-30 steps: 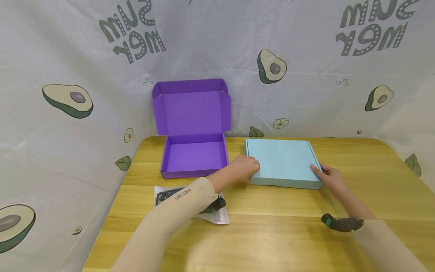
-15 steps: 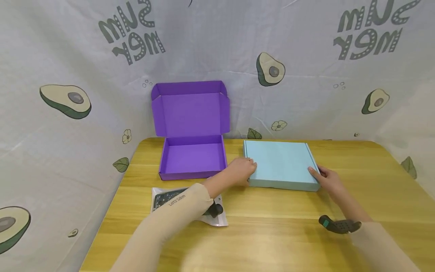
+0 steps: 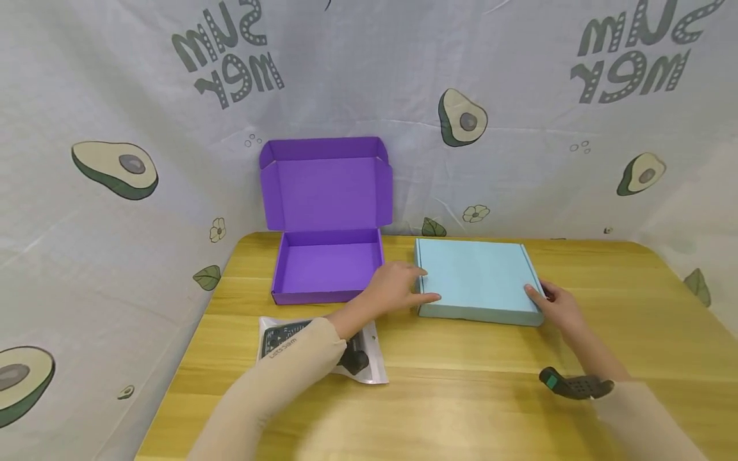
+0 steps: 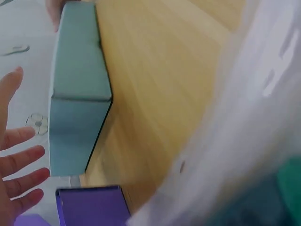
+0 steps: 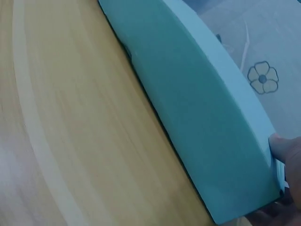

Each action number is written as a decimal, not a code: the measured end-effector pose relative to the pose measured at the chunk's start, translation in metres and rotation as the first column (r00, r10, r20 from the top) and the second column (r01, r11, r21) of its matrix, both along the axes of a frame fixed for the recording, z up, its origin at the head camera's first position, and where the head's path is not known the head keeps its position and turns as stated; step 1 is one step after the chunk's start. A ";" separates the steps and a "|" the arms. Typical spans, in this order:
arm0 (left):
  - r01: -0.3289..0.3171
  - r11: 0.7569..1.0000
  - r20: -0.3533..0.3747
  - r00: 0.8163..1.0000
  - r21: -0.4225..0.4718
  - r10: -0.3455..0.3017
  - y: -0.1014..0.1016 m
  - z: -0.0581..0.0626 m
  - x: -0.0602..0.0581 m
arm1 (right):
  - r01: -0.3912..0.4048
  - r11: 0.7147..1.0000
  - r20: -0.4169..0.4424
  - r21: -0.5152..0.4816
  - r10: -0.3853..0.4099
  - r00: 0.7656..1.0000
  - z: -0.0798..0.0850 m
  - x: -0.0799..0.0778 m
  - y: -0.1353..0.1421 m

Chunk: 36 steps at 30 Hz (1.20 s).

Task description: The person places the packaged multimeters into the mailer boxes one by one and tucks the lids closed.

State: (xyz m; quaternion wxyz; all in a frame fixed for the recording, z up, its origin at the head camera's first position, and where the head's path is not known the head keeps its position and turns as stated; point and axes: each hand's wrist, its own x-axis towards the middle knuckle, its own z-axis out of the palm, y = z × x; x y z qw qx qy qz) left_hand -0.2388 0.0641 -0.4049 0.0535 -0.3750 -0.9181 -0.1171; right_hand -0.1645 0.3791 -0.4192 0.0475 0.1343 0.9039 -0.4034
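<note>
A closed light-blue cardboard box (image 3: 475,275) lies flat on the table. My right hand (image 3: 559,307) grips its right front corner, thumb on the lid and the other fingers at the side. At the opposite end, my left hand (image 3: 398,287) has its fingers spread beside the left edge, thumb stretched out over the front left corner. In the left wrist view the left fingers (image 4: 26,160) are straight and hold nothing. The right wrist view shows the right thumb (image 5: 280,146) pressed on the box's upper edge.
Left of the blue box stands a purple box (image 3: 328,297), its lid raised and nothing inside. A clear plastic bag (image 3: 377,368) with a dark, patterned item lies in front of it, partly under my left forearm. A printed cloth (image 3: 357,64) hangs behind the wooden table (image 3: 461,397).
My left hand has let go of the blue box's left edge, spreading its fingers and drawing slightly leftward. My right hand keeps its grip, and the box stays about where it was.
</note>
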 end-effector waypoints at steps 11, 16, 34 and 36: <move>-0.200 0.969 0.224 0.961 0.147 0.165 -0.063 0.002 -0.010 | 0.089 0.986 -0.428 0.138 -0.022 0.904 0.007 -0.008 -0.054; -0.274 0.945 0.238 0.944 0.179 0.228 -0.092 0.007 -0.009 | -0.022 1.000 -0.473 0.007 0.023 0.881 0.008 -0.026 -0.103; -0.398 0.889 0.219 0.910 0.227 0.351 -0.163 0.001 -0.001 | -0.266 0.948 -0.330 -0.175 0.198 0.923 0.003 -0.059 -0.220; -0.396 0.887 0.208 0.913 0.240 0.351 -0.164 0.002 0.002 | -0.277 0.945 -0.315 -0.175 0.212 0.925 0.003 -0.060 -0.227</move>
